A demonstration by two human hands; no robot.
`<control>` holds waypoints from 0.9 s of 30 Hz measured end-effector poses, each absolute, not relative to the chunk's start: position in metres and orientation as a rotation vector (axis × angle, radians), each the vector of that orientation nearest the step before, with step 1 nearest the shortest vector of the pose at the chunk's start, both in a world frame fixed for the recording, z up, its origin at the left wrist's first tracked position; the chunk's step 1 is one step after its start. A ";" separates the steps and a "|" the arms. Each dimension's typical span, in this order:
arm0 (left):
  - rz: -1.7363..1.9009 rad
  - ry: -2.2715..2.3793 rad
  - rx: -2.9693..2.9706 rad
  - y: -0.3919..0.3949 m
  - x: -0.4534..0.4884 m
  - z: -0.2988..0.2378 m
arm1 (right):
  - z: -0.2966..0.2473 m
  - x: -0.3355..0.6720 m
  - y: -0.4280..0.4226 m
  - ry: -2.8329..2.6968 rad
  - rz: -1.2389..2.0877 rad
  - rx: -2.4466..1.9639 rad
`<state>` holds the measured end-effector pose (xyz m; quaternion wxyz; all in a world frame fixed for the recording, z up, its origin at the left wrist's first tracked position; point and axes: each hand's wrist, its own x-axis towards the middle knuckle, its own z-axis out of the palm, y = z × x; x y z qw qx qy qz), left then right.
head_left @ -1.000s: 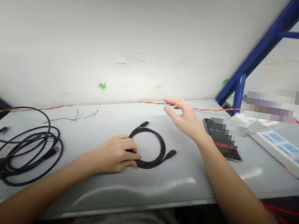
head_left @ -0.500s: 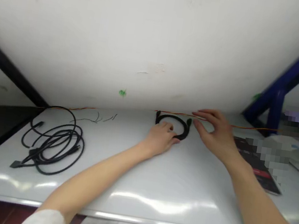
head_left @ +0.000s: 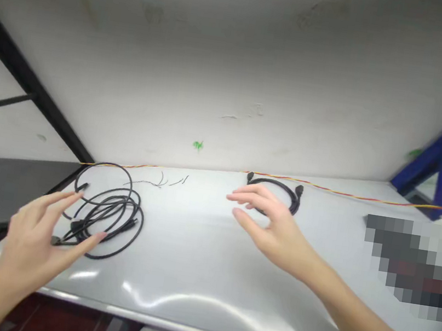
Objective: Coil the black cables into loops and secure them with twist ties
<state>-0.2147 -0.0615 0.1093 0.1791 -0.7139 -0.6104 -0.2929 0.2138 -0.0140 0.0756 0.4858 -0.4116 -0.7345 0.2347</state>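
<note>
Progress looks about halfway: the neat coil lies just beyond your right hand, which is open and empty, close to the wall. The loose tangle sits uncoiled just past the fingertips of your left hand, spread open and gripping nothing.

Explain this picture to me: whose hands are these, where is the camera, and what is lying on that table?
No machine here: a person works bare-handed, and a camera worn on the head looks down at the hands. The left hand is open beside a loose tangle of black cable; whether it touches is unclear. The right hand is open just before a small coiled cable near the wall. Both hold nothing. A yellow-red wire runs along the back of the grey table.
</note>
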 end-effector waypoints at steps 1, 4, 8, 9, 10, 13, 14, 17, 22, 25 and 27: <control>-0.846 -1.805 -2.018 -0.064 -0.236 0.104 | 0.079 0.195 -0.014 -1.820 0.639 -0.950; -0.917 -2.112 -1.997 -0.061 -0.275 0.087 | 0.081 0.138 -0.005 -2.027 0.763 -0.818; -0.803 -2.225 -2.202 -0.046 -0.281 0.086 | 0.069 0.078 0.011 -2.342 0.705 -0.793; -0.758 -2.226 -2.274 -0.041 -0.279 0.089 | 0.064 0.068 0.014 -2.386 0.685 -0.786; -0.719 -2.218 -2.334 -0.037 -0.277 0.092 | 0.060 0.059 0.015 -2.419 0.660 -0.778; -0.744 -2.128 -2.389 -0.025 -0.274 0.098 | 0.046 0.043 0.015 -2.490 0.542 -0.750; -0.848 -2.095 -2.368 -0.021 -0.272 0.098 | 0.042 0.040 0.014 -2.512 0.508 -0.741; -1.303 -2.009 -2.303 -0.010 -0.264 0.096 | 0.033 0.041 0.012 -2.571 0.453 -0.693; -1.655 -1.800 -2.042 0.007 -0.242 0.109 | 0.027 0.056 0.012 -2.537 0.503 -0.672; -1.649 -1.613 -1.824 0.022 -0.236 0.125 | 0.025 0.071 0.014 -2.486 0.569 -0.710; -1.738 -1.533 -1.835 0.034 -0.233 0.135 | 0.024 0.083 0.014 -2.458 0.606 -0.738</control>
